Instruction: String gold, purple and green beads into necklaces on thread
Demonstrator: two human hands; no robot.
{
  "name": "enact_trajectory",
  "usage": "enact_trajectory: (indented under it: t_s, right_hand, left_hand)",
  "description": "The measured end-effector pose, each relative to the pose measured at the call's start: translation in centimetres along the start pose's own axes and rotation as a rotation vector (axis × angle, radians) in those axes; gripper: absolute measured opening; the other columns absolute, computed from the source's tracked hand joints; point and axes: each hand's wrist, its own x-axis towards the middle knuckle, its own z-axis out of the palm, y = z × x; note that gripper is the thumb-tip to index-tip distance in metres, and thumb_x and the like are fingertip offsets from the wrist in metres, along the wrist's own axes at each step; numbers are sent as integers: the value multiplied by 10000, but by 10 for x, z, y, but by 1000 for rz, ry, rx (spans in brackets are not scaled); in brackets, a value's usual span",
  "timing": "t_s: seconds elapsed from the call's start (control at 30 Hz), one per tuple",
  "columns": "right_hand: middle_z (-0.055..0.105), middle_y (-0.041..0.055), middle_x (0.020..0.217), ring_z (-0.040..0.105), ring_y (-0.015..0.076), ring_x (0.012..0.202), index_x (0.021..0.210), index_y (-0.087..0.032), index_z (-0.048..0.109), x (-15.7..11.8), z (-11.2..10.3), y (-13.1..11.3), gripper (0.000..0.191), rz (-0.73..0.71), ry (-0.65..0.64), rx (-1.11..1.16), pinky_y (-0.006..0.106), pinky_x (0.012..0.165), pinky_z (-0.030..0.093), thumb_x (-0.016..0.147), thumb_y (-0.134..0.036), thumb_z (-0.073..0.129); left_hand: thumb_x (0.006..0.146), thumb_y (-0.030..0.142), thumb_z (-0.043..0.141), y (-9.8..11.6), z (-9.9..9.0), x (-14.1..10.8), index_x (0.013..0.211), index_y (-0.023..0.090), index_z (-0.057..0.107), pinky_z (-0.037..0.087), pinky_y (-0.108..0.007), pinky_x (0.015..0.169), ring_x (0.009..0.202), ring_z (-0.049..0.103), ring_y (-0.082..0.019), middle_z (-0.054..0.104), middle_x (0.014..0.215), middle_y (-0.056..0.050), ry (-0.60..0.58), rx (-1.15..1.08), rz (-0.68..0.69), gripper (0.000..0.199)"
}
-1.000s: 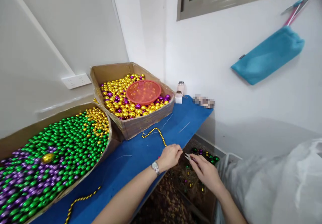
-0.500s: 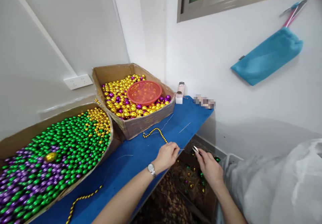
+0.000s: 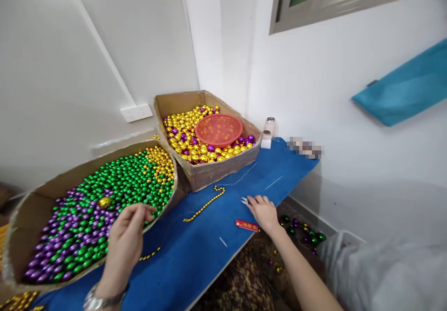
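My left hand [image 3: 126,236], a metal watch [image 3: 104,299] on its wrist, is raised in front of the box of beads [image 3: 176,180]. Its thumb and fingers are pinched together; whatever lies between them is too small to make out. My right hand [image 3: 264,214] is closed around small snips [image 3: 245,201], their metal tips pointing left over the blue cloth [image 3: 213,236]. Just below that hand, a red packet [image 3: 246,226] lies near the table edge. Between the hands, a gold bead strand [image 3: 206,205] rests on the cloth. Green, purple and gold beads [image 3: 122,173] fill the nearer box.
Behind stands a second cardboard box [image 3: 223,169] of larger gold and purple balls, with a red plastic basin [image 3: 219,130] on them. A pink bottle [image 3: 270,125] stands at the far table end. Shiny balls [image 3: 307,234] lie below the table's right edge.
My left hand has moved left from the gold strand to the beads box. My right hand with the snips has come over the cloth. The red packet now shows. The view has turned left.
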Motion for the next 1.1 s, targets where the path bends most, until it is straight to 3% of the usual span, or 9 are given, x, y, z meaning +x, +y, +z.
enact_trajectory:
  t_s: [0.13, 0.33, 0.4, 0.53, 0.67, 0.8, 0.9, 0.97, 1.1]
  right_hand:
    - [570, 70, 1167, 595, 181, 960, 1177, -186, 541, 26, -7, 32, 296, 49, -44, -124, 383, 810, 511, 915, -322, 533]
    - [611, 48, 1056, 606, 173, 916, 1059, -143, 588, 44, -14, 66, 218, -105, -78, -242, 376, 791, 506, 895, -285, 567]
    - [643, 61, 926, 617, 191, 867, 909, -135, 632, 47, -15, 69, 92, -200, -60, -243, 349, 736, 492, 858, -107, 559]
    - [665, 103, 818, 636, 236, 776, 792, -166, 653, 56, -23, 68, 254, -305, 2, -197, 320, 611, 453, 768, 26, 488]
    - [684, 103, 831, 650, 236, 770, 895, -178, 640, 50, -37, 33, 253, -322, 76, -76, 309, 606, 477, 809, -43, 445]
    - [649, 63, 1092, 631, 167, 965, 1120, -224, 558, 11, -66, -41, 259, -436, 127, 145, 255, 780, 502, 943, -242, 369]
    - [653, 57, 997, 630, 156, 924, 1065, -233, 581, -28, -95, -94, 254, -652, 127, 652, 250, 792, 499, 964, -260, 349]
    - [648, 51, 915, 634, 149, 843, 1025, -226, 597, -48, -108, -118, 222, -681, 135, 884, 237, 736, 503, 955, -240, 387]
    - [637, 38, 829, 623, 139, 739, 1000, -215, 613, -63, -111, -135, 194, -700, 143, 1020, 233, 673, 498, 940, -209, 428]
  left_hand:
    - [700, 367, 729, -2, -18, -13, 809, 179, 612, 478, -264, 671, 677, 553, -124, 610, 782, 15, 66, -189, -169, 247]
    - [762, 365, 678, -19, 14, -59, 784, 152, 627, 372, -199, 517, 522, 426, -70, 471, 573, 48, -71, -253, -361, 220]
    - [772, 371, 666, -22, 24, -67, 761, 148, 624, 355, -200, 504, 499, 395, -64, 439, 546, 54, -105, -296, -405, 228]
    - [761, 383, 673, -25, 32, -75, 745, 135, 630, 345, -203, 484, 472, 358, -49, 486, 588, 36, -94, -315, -433, 252]
    - [757, 393, 672, -30, 32, -83, 740, 127, 628, 326, -201, 468, 487, 394, -42, 609, 774, -29, -67, -265, -423, 270]
    - [768, 393, 659, -34, 34, -88, 746, 125, 638, 291, -198, 459, 485, 400, -43, 626, 778, -38, -65, -192, -389, 270]
    - [781, 388, 648, -34, 36, -90, 755, 131, 648, 293, -200, 472, 491, 391, -52, 591, 691, -11, -53, -143, -352, 259]
    - [793, 382, 637, -32, 35, -92, 767, 138, 653, 304, -201, 487, 504, 393, -62, 546, 632, 9, -54, -110, -318, 246]
    - [819, 371, 608, -28, 33, -94, 782, 150, 659, 327, -207, 519, 535, 408, -79, 490, 592, 25, -71, -44, -249, 230]
